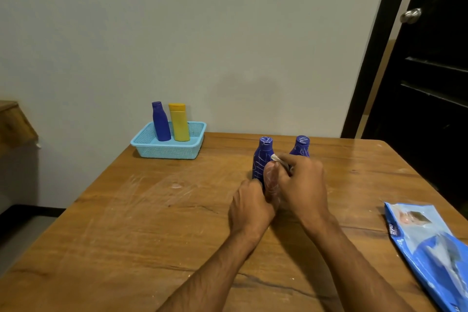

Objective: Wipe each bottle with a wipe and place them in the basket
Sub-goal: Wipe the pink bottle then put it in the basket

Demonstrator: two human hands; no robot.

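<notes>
- Wiping is the step in hand: the left hand (249, 204) is closed around the base of an orange-brown bottle (271, 180), while the right hand (302, 185) is clamped on a white wipe (276, 158) pressed against its top.
- Two bottles already stand upright in the light-blue basket (152, 145) at the counter's (126, 223) far left: a clean blue bottle (161, 121) and a yellow bottle (179, 122).
- Two scribbled blue bottles (262, 159) stand just behind the hands, judged still unwiped.
- Next move, by judgement: finish the wipe, then carry the bottle leftward into the basket's free right portion.
- Wipe packet (428, 248) lies at right, clear of that path.
</notes>
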